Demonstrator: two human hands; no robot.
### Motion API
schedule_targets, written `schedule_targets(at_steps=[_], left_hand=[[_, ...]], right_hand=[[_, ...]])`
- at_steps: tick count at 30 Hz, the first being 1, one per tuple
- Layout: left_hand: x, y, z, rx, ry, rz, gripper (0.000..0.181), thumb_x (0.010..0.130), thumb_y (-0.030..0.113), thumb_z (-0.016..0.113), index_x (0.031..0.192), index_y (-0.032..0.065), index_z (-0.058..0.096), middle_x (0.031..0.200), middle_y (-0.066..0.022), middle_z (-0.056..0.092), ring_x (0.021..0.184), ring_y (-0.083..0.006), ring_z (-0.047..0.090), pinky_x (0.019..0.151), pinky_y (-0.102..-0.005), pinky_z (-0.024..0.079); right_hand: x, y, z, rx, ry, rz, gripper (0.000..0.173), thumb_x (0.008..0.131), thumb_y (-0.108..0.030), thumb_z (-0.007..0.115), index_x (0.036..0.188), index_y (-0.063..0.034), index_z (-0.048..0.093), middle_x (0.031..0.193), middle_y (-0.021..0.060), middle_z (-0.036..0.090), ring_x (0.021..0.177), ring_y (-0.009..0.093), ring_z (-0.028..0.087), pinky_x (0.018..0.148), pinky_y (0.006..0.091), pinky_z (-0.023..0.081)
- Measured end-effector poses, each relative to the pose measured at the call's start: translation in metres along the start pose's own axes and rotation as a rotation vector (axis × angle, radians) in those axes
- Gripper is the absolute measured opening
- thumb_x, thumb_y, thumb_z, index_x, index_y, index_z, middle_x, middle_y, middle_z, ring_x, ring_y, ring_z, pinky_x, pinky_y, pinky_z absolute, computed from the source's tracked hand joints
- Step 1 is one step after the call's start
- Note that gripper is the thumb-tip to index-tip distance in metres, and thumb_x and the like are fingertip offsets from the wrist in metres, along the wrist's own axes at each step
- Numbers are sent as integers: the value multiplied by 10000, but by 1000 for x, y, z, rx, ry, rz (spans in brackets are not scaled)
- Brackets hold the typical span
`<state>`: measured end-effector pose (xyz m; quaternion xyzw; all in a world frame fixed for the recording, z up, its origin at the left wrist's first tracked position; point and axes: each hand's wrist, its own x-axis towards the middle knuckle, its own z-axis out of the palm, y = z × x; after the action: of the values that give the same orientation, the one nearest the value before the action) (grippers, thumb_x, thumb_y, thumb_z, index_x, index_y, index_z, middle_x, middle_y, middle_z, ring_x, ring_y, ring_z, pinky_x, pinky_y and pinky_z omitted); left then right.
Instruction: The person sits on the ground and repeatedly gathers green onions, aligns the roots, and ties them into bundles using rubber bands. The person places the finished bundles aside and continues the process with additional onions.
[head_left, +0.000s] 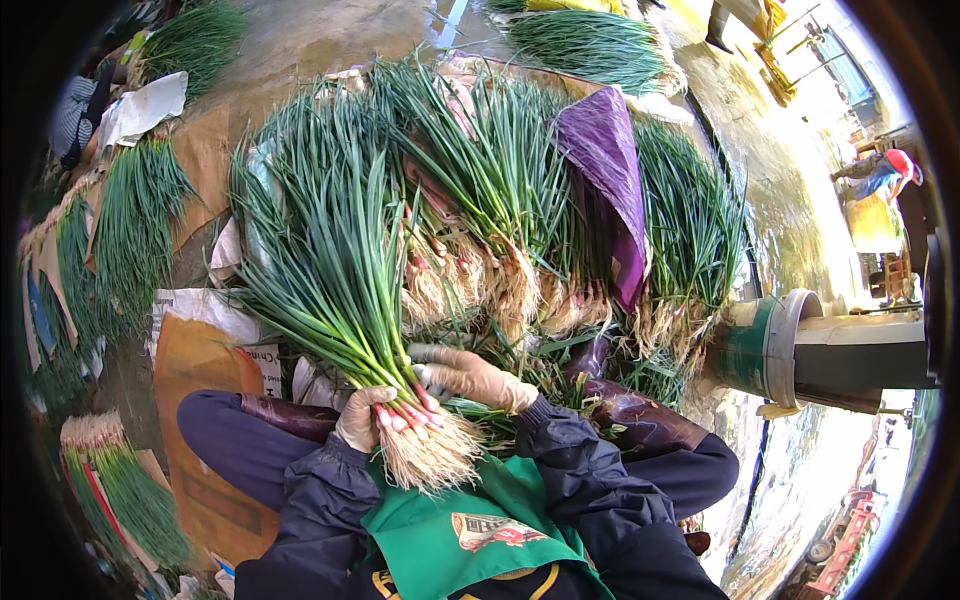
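Note:
A large bunch of green onions (356, 292), with pinkish-white bulbs and long pale roots, stands over my lap, its leaves fanning away from me. My left hand (361, 416), in a light glove, grips the bunch at the left of the bulbs, thumb across the stems. At the right side of the stems is my right hand (469, 379), also gloved, its fingers extended and slightly blurred against them. The roots hang over a green apron (480, 517). Beyond my hands lie more green onions (495, 180), their roots towards me.
A purple plastic sheet (607, 180) lies among the onions. A green and grey bucket (757, 349) stands at the right. Orange sacking (202, 420) covers ground by my left knee. More bundles (124, 480) lie at the left. One person (71, 120) is at the far left, another (877, 176) at the far right.

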<state>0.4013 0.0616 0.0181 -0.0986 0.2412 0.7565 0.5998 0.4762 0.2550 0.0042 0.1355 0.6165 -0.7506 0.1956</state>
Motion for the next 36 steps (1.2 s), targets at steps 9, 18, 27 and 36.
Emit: schedule_targets(at_steps=[9,18,27,36], left_hand=[[-30,12,37,-62,103,589,721,673,181,613,1320,88,308,978,-75,506,869,-236,554,801,-438,502],[42,30,37,17,114,321,467,689,78,585,1134,19,458,1011,-156,565,710,-220,607,627,-300,529],[43,7,24,95,134,300,476,652,135,586,1099,5,485,1043,-138,578,947,-287,592,874,-458,486],[15,17,11,38,83,261,692,657,157,624,1268,-31,357,961,-108,558,887,-259,576,772,-447,508]], right_hand=[[3,10,-99,-682,1070,-259,181,829,-119,609,994,-47,618,796,103,616,715,200,596,643,312,485],[23,-15,-85,-777,826,-154,171,807,-182,648,925,-60,671,696,96,638,583,131,585,548,288,491],[-6,-5,-80,-67,752,-3,283,798,-144,658,1051,-20,628,922,123,671,786,188,631,729,295,499],[24,-28,-128,-559,988,-106,291,796,-164,653,1058,-39,632,980,151,647,851,223,642,767,290,489]])
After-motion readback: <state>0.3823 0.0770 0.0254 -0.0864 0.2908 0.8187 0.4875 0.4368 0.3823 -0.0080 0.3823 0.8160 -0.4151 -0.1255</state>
